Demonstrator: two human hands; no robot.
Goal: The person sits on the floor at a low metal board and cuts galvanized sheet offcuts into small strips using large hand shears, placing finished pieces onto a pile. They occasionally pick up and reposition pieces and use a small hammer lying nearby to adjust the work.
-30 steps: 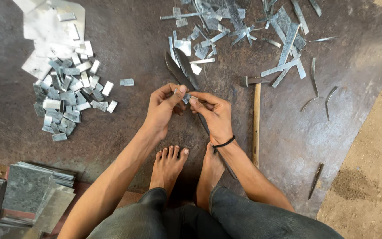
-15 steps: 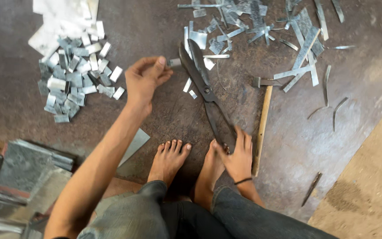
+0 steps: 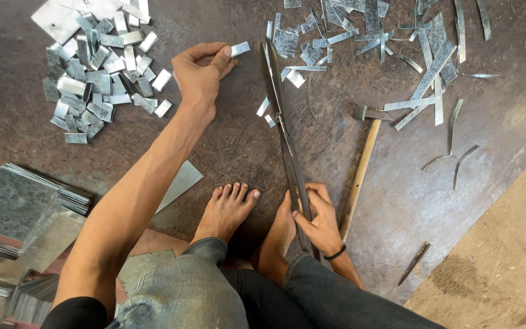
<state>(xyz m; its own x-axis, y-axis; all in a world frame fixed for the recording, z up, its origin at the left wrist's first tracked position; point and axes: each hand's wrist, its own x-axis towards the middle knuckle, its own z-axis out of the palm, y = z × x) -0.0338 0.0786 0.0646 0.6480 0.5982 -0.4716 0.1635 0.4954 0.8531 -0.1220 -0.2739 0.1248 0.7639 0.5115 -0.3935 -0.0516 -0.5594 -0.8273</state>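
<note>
No packages, labels, signs or screens are seen in the head view.

**Floor-level sheet-metal workshop**

You sit barefoot on a stained dark floor (image 3: 226, 140). Long metal shears (image 3: 284, 140) lie in front of you, with a wooden-handled hammer (image 3: 360, 164) beside them. A pile of cut metal tabs (image 3: 95, 79), scrap strips (image 3: 421, 73) and stacked metal sheets (image 3: 19, 207) lie around; a dirt patch (image 3: 500, 256) is at your right.
</note>
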